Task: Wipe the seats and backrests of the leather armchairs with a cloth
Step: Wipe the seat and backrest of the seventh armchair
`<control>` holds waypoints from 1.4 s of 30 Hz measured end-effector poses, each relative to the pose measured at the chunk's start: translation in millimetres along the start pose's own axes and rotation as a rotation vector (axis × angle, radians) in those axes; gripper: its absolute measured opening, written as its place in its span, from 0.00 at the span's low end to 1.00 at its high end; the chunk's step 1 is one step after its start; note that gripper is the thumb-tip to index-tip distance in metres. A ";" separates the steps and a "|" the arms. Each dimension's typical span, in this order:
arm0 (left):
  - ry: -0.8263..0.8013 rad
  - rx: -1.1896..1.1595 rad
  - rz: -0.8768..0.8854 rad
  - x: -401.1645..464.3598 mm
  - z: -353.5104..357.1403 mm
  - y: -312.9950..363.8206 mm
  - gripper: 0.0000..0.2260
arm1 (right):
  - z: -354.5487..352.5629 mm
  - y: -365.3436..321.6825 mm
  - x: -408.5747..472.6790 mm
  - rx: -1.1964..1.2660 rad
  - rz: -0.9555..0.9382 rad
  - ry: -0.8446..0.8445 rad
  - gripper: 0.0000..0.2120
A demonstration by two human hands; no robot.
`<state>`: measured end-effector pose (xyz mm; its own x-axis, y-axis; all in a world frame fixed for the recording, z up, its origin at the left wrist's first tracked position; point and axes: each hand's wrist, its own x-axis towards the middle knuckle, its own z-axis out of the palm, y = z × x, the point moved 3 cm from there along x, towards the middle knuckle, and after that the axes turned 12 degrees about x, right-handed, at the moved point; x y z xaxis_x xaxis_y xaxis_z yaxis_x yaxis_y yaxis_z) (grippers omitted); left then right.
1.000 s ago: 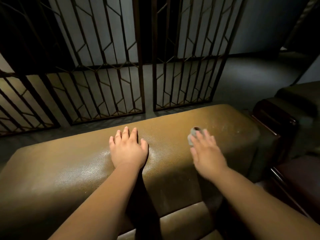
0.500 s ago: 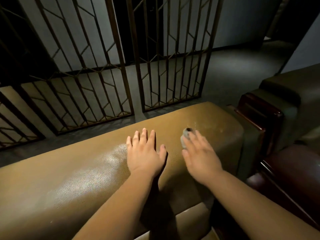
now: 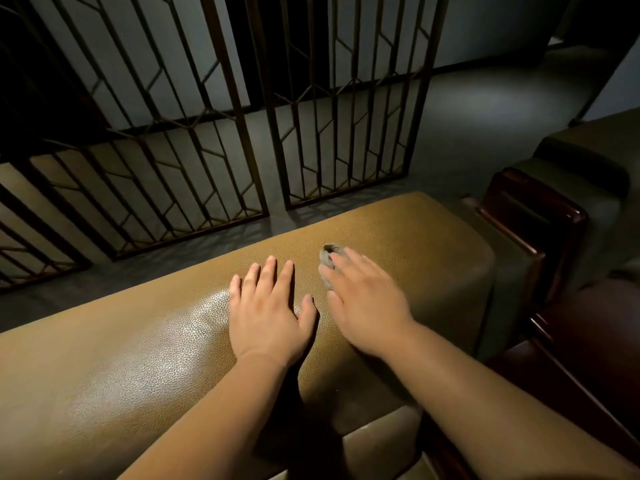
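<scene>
Backrest top (image 3: 145, 358): tan leather, its long axis laid left to right across the view.
Cloth (image 3: 327, 263): a small grey wad, pinned to the leather under the right hand (image 3: 367, 306), just beyond its fingertips.
Right fingers (image 3: 349, 265): stretched fairly flat, pressed on the cloth, slightly blurred.
Left hand (image 3: 270, 313): laid flat on the leather just left of the cloth, fingers spread, nothing held.
Coming move: unwiped leather is judged to lie rightward, toward the dark wooden armrest (image 3: 533, 216); the right hand is nearer.

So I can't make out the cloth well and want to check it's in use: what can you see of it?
The cloth is a small grey wad, bunched rather than spread, lying on the top of the tan leather backrest. The right hand covers most of it with straight fingers pressing down; only its far and left edges show. Its weave is too blurred to tell.
</scene>
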<state>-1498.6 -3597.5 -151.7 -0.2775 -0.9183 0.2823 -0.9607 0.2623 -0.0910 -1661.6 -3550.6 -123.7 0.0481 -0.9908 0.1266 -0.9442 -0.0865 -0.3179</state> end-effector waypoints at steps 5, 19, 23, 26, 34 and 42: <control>0.001 0.022 0.005 -1.5 -1.1 0.6 0.32 | -42.8 118.8 2.7 -0.089 0.309 0.096 0.23; 0.034 0.026 0.009 -1.5 -1.0 0.9 0.32 | -24.3 133.6 -51.5 -0.012 0.341 0.383 0.24; 0.029 0.024 0.003 -1.5 -0.8 0.8 0.32 | -25.2 113.6 -44.4 0.212 0.681 0.537 0.26; 0.030 0.018 0.005 -1.5 -2.5 1.1 0.32 | 3.2 56.2 -41.9 0.121 0.187 0.330 0.23; 0.029 0.025 0.005 -0.9 0.1 -0.2 0.32 | -62.7 147.6 -1.5 0.063 0.620 0.237 0.24; 0.031 0.009 0.013 -1.7 0.2 -0.2 0.32 | -29.4 38.3 24.6 0.052 0.010 -0.078 0.24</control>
<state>-1498.0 -3596.0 -152.4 -0.2907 -0.9050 0.3107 -0.9568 0.2719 -0.1031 -1706.2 -3575.2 -105.1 0.0661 -0.9965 0.0502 -0.9265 -0.0800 -0.3677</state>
